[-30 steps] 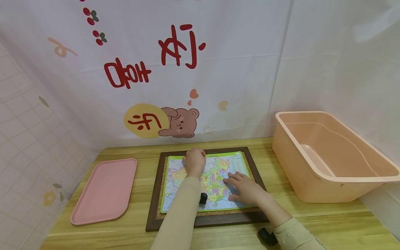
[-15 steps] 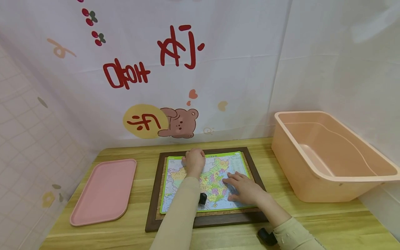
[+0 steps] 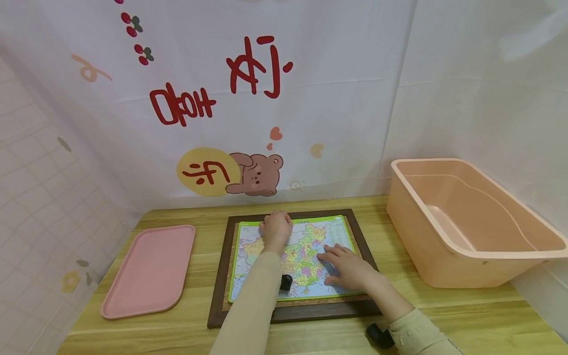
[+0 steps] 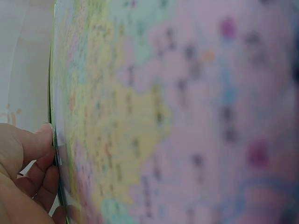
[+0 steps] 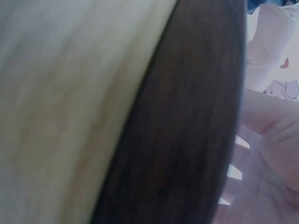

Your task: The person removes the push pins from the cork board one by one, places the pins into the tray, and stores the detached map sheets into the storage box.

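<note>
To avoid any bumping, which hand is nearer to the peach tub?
Right hand: it is over the right part of the map, left of the peach tub. The left hand is farther left, its grip on the map's far edge.

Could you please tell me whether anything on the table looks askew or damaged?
I see no damage. The map seems slightly off-centre in the dark frame: a strip of cork shows along its near edge, but hardly any along its far edge, by the left hand.
</note>
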A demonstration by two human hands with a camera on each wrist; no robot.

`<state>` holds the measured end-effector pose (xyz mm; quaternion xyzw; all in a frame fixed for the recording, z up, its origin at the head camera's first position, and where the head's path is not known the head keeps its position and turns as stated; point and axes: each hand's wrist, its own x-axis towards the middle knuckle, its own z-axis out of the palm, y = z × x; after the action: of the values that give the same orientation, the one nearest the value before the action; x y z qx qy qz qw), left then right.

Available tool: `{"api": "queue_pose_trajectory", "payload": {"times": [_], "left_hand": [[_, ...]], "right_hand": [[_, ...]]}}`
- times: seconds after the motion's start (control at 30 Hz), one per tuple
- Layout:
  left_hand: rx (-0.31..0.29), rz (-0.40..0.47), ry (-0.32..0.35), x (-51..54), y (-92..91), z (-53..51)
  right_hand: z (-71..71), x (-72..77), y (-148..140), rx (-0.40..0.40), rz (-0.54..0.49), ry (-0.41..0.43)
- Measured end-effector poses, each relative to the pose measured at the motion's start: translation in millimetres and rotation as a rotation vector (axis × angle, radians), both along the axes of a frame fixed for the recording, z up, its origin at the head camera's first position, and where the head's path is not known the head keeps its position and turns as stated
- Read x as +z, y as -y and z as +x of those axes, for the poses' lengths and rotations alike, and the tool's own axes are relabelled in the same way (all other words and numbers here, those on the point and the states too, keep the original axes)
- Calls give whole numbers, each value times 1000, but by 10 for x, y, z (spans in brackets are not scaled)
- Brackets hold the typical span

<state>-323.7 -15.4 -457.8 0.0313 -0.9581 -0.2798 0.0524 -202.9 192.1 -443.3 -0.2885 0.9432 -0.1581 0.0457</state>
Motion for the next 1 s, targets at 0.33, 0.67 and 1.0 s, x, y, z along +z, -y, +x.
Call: {"api": "queue_pose_trajectory", "payload": {"times": [0.33, 0.67, 1.0], "left_hand": [[-42, 32, 5, 62, 63, 41], [-73, 93, 4, 96, 100, 55], [-102, 159, -9, 142, 124, 63]], "right_hand": [[4, 4, 3, -16, 1, 12], [10, 17, 10, -13, -15, 21], [9, 18, 6, -16, -25, 31]]}}
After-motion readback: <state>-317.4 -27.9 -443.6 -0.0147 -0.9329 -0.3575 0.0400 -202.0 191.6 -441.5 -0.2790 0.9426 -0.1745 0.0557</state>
